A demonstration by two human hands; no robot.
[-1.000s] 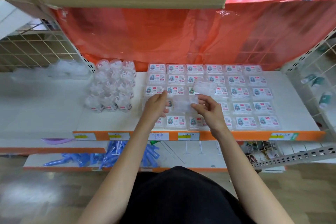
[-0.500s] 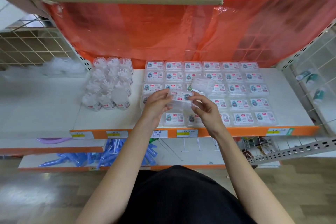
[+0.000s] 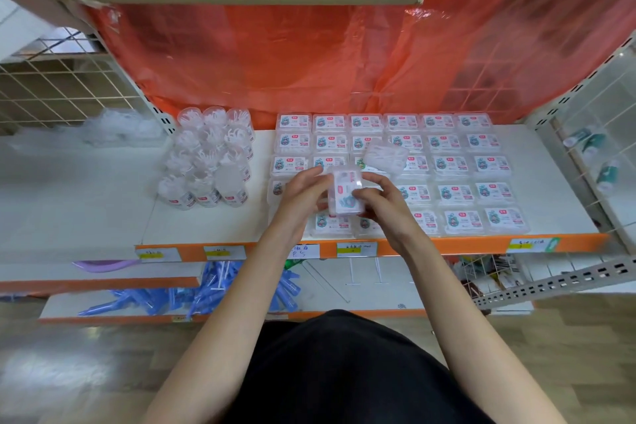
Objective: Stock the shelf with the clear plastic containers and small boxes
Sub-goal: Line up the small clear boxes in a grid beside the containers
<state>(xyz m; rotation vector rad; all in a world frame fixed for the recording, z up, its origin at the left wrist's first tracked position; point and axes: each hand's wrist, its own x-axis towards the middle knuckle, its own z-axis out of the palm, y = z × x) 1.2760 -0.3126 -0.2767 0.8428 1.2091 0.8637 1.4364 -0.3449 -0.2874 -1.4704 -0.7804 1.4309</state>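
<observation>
At left we see clear tubs (image 3: 206, 162) clustered on the shelf (image 3: 213, 224). Our left hand (image 3: 299, 198) and right hand (image 3: 385, 208) both grip one box (image 3: 346, 191) with curled fingers, just above the laid rows of boxes (image 3: 454, 165).

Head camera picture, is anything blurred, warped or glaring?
Head view: the small box between left hand and right hand looks slightly blurred; head view: the shelf upright leans, wide-angle distortion; head view: soft glare on the floor.
</observation>
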